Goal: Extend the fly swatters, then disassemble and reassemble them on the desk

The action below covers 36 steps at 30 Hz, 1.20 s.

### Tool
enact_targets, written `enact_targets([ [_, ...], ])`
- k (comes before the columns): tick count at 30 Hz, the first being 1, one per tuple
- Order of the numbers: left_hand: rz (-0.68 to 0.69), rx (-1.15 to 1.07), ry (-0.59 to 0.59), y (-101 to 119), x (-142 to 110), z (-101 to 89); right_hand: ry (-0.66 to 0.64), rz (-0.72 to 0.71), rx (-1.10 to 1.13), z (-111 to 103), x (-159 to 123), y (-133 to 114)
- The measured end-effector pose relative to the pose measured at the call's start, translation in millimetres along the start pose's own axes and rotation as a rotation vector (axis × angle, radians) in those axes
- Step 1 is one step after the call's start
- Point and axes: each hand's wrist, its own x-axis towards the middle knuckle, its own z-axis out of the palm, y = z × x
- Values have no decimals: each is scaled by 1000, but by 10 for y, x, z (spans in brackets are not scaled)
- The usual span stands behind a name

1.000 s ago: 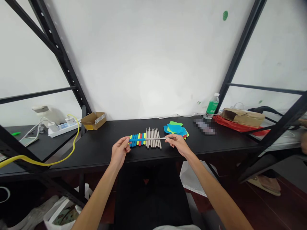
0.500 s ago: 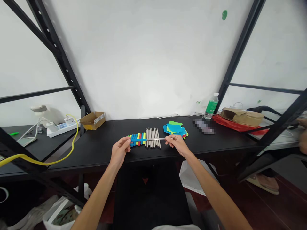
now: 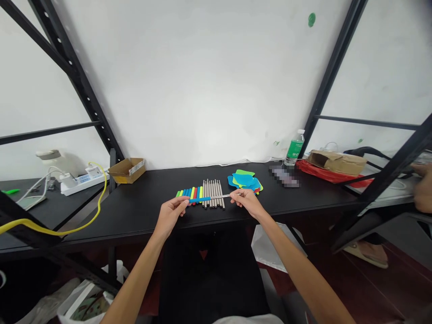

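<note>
My left hand is closed in a pinch on the outer end of a blue sleeve. A thin silver rod runs in line out of the sleeve's other end. My right hand pinches the far end of that rod; its very tip is mostly covered by the fingers. Behind the sleeve lies a row of coloured sleeves in green, yellow, blue and red. Beside them several grey rods with dark ends lie side by side. A pile of flat blue, green and yellow pieces sits beyond my right hand.
An opened cardboard box stands at the left back, near a white power strip and a yellow cable. A green-labelled bottle stands at the right back. Black frame posts flank the black table. Another person's hand shows at the far right.
My left hand has moved right with the blue sleeve, and less bare rod shows between the sleeve and my right hand. The right hand has hardly moved. The view has shifted slightly.
</note>
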Motion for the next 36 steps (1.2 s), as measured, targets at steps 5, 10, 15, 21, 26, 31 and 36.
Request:
enact_targets([
  [5, -11, 78, -30, -42, 7, -7, -6, 7, -9, -4, 5, 2],
  [10, -7, 112, -40, -14, -11, 7, -17, -7, -10, 0, 4, -2],
  [15, -9, 128, -39, 2, -15, 14, -17, -20, -10, -2, 3, 1],
  [21, -15, 136, -41, -20, -10, 5, -18, -23, -13, -10, 6, 10],
  [26, -26, 168, -53, -20, -11, -1, -22, -30, -25, -15, 7, 23],
  [31, -26, 171, -61, -18, -10, -8, -29, -33, -26, -12, 16, 34],
  [36, -16, 183, -67, -25, -4, -15, -32, -32, -30, -16, 20, 54],
])
